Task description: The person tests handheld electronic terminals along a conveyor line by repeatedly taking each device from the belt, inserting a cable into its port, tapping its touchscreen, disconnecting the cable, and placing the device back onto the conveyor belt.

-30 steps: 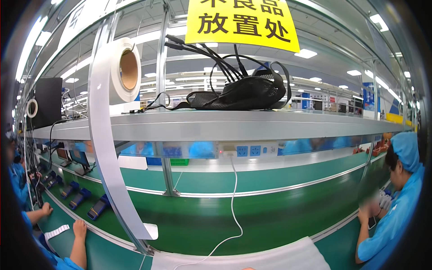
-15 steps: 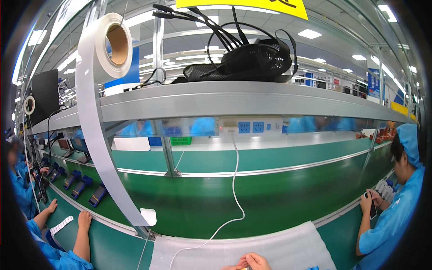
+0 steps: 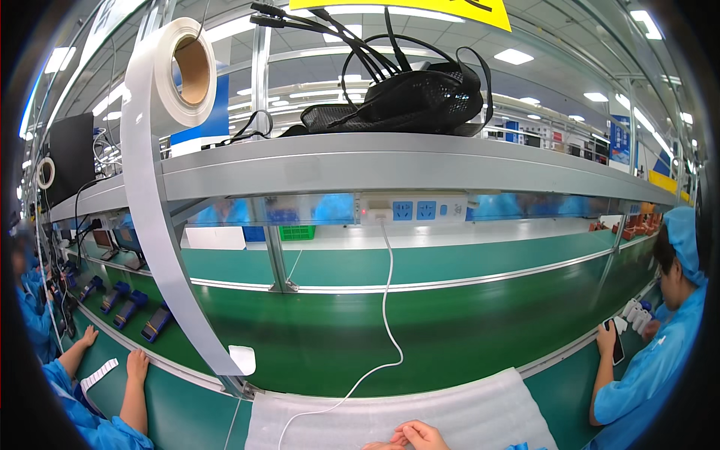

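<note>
Bottom edge of the view: the person's right hand [image 3: 421, 435] shows only knuckles and curled fingers, fingertips drawn together, pressed against the left hand [image 3: 380, 445], which is barely in frame; whether the left is closed on anything I cannot tell.

Both rest on a white foam sheet [image 3: 480, 412] at the near bench edge.

White cable [image 3: 388, 300] hangs from the socket strip [image 3: 412, 210] under the metal shelf [image 3: 390, 161], long axis near vertical, then curves left across the green conveyor belt [image 3: 450, 322] and onto the foam, left of the hands. Its end runs out of frame.

White tape roll [image 3: 174, 71] above left, its strip trailing down to the bench.

Co-workers in blue sit on both sides.
</note>
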The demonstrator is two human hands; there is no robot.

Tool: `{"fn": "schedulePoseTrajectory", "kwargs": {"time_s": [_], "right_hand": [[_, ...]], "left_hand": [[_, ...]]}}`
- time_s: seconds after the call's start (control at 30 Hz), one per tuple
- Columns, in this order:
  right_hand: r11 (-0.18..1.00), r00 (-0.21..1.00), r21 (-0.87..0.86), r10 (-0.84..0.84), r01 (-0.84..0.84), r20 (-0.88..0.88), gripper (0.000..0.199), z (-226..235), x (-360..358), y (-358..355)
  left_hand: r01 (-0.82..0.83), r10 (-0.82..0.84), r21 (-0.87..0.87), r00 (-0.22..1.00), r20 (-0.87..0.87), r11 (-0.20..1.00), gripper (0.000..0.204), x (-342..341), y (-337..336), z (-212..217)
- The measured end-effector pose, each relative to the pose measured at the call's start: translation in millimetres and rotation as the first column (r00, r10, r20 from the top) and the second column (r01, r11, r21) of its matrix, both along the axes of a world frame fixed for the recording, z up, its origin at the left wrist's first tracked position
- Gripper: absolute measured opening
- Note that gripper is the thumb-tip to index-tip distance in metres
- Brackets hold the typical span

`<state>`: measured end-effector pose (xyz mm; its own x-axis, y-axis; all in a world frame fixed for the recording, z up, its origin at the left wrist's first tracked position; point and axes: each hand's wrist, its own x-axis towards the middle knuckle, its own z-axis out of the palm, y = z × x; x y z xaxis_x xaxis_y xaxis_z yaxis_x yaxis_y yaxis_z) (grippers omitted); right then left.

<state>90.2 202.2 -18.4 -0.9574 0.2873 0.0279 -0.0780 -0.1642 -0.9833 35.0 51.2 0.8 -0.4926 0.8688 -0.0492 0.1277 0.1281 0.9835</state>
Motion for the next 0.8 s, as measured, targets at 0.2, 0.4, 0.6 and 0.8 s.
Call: {"fn": "schedulePoseTrajectory", "kwargs": {"time_s": [0.2, 0.4, 0.6, 0.8], "right_hand": [[0.999, 1.0, 0.042, -0.007, 0.007, 0.005, 0.025, 0, 2, -2], [0.999, 1.0, 0.041, -0.003, 0.003, -0.019, 0.024, -7, -1, -4], [0.999, 1.0, 0.045, -0.01, 0.01, -0.008, 0.024, -5, 0, -1], [0.999, 1.0, 0.037, 0.008, -0.007, -0.01, 0.024, -3, -1, -2]], "left_hand": [[-0.141, 0.14, 0.081, 0.99, 0.02, 0.987, 0.024, 6, -1, -8], [-0.12, 0.114, 0.039, 0.984, 0.136, 0.992, 0.023, 4, -4, -9], [-0.116, 0.119, 0.07, 0.992, -0.032, 0.991, 0.022, 9, 0, 7], [-0.105, 0.118, 0.087, 0.98, -0.161, 0.991, 0.02, 6, 0, -4]]}}
